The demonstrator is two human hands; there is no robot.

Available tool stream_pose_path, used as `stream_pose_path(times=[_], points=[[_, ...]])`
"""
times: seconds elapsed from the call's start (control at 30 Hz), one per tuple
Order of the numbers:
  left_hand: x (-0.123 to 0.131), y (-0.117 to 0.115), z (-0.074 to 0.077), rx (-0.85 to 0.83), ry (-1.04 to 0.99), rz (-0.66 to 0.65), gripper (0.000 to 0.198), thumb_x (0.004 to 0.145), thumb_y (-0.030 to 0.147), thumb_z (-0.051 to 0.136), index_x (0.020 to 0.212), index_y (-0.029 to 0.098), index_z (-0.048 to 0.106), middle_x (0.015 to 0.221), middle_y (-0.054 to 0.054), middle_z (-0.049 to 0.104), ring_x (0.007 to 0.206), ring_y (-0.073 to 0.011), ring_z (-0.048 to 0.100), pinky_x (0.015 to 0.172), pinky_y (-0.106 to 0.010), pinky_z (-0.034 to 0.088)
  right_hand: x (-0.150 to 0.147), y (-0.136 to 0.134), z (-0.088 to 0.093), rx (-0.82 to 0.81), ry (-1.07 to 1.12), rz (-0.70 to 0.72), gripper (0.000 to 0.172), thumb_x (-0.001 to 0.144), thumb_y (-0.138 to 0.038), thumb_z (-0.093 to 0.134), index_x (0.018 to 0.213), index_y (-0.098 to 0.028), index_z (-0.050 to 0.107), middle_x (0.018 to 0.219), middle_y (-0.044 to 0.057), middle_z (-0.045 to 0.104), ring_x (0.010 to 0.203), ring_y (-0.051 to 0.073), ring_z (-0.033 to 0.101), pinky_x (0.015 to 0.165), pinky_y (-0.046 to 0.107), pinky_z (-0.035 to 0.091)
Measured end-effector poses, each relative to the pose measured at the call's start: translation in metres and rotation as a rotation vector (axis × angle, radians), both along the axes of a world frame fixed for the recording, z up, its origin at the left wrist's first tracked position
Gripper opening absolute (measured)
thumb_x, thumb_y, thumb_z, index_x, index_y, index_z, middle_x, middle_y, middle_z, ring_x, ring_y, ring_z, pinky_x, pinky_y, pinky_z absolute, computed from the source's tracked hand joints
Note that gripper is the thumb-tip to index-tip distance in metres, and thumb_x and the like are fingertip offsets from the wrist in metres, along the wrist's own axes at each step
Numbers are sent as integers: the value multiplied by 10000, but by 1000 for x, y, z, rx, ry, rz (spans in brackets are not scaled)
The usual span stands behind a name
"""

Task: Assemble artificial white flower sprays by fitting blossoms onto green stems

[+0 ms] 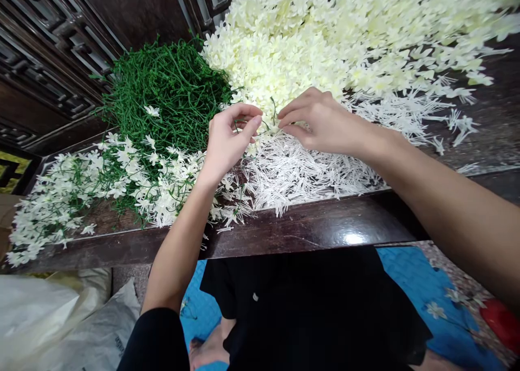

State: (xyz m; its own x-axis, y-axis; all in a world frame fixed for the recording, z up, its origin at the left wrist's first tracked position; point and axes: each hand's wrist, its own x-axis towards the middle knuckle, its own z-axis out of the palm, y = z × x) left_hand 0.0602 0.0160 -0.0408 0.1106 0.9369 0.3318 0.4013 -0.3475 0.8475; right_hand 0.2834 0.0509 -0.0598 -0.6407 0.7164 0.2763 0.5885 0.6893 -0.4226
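Observation:
My left hand (pixel 229 138) is closed in a pinch on a thin green stem (pixel 266 124) above the dark wooden table (pixel 309 230). My right hand (pixel 314 122) faces it a little to the right, its fingers pinched together at the stem's other end; what sits between them is too small to make out. Under both hands lies a spread of small white spiky flower pieces (pixel 296 170). Behind the hands rises a large heap of cream petals (pixel 309 40).
A tangle of bare green stems (pixel 166 89) is heaped at the back left. Finished green sprigs with white blossoms (pixel 101 181) lie along the table's left front. White plastic bags (pixel 52 322) sit on the floor at the left, a blue mat (pixel 422 290) at the right.

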Motion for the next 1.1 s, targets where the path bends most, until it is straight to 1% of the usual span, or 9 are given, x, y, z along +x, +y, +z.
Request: stream_pose_path(times=[0.07, 0.2, 0.37, 0.53, 0.63, 0.73, 0.87, 0.97, 1.1], points=[[0, -1, 1, 8, 15, 3, 87, 896, 115, 667, 923, 154, 740, 860, -40, 737, 676, -96, 651, 551, -178, 585, 0, 0, -4, -12, -44, 31, 364, 1021, -320, 466, 1120, -243, 808, 1295, 83, 750, 1297, 418, 588, 1094, 692, 452], [-1, -2, 2, 55, 82, 4, 92, 912, 118, 660, 933, 159, 740, 893, -50, 761, 721, -108, 678, 578, -187, 584, 0, -1, -6, -12, -29, 17, 375, 1035, -329, 459, 1133, -239, 809, 1241, 93, 765, 1271, 422, 596, 1069, 703, 459], [-1, -1, 1, 149, 155, 5, 76, 888, 108, 705, 917, 164, 748, 889, -41, 789, 777, -111, 711, 718, -219, 594, -3, -6, 6, -26, 215, -74, 226, 966, -282, 612, 999, -314, 833, 1083, 44, 803, 1153, 359, 688, 1091, 659, 485], [-1, -5, 3, 204, 273, -43, 109, 882, 261, 799, 948, 181, 766, 909, -36, 809, 792, -125, 728, 669, -218, 567, -8, -16, 19, -229, 479, -103, 70, 842, -355, 807, 825, -296, 840, 937, 47, 814, 918, 300, 745, 949, 552, 590], [1, -7, 4, 224, 266, -91, 184, 914, 369, 790, 941, 188, 777, 915, -45, 820, 812, -140, 747, 731, -248, 595, -9, -19, 25, -344, 545, -42, 217, 774, -482, 874, 794, -269, 840, 891, 62, 811, 837, 278, 738, 865, 501, 612], [2, -8, 4, 228, 221, -88, 108, 917, 304, 775, 892, 200, 790, 905, -42, 831, 819, -148, 756, 781, -271, 611, -8, -20, 28, -367, 566, -13, 268, 773, -514, 866, 826, -253, 842, 890, 70, 812, 819, 265, 735, 824, 476, 620], [2, -7, 5, 193, 221, -36, 46, 895, 195, 749, 876, 209, 788, 921, -38, 835, 832, -158, 755, 796, -289, 627, -7, -19, 26, -303, 469, -21, 235, 846, -469, 794, 921, -250, 838, 949, 73, 816, 888, 279, 743, 863, 494, 628], [1, -6, 6, 190, 235, 3, 44, 906, 200, 741, 881, 210, 777, 920, -38, 828, 824, -155, 744, 793, -289, 627, -8, -16, 19, -219, 277, -42, 222, 903, -393, 707, 1021, -248, 827, 1025, 78, 813, 966, 304, 747, 915, 540, 621], [0, -6, 6, 179, 241, 23, 56, 906, 192, 728, 871, 211, 767, 902, -36, 817, 794, -144, 720, 775, -281, 613, -9, -12, 8, -95, 17, 8, 240, 939, -315, 634, 1088, -247, 810, 1070, 95, 800, 1063, 353, 724, 1049, 645, 537]])
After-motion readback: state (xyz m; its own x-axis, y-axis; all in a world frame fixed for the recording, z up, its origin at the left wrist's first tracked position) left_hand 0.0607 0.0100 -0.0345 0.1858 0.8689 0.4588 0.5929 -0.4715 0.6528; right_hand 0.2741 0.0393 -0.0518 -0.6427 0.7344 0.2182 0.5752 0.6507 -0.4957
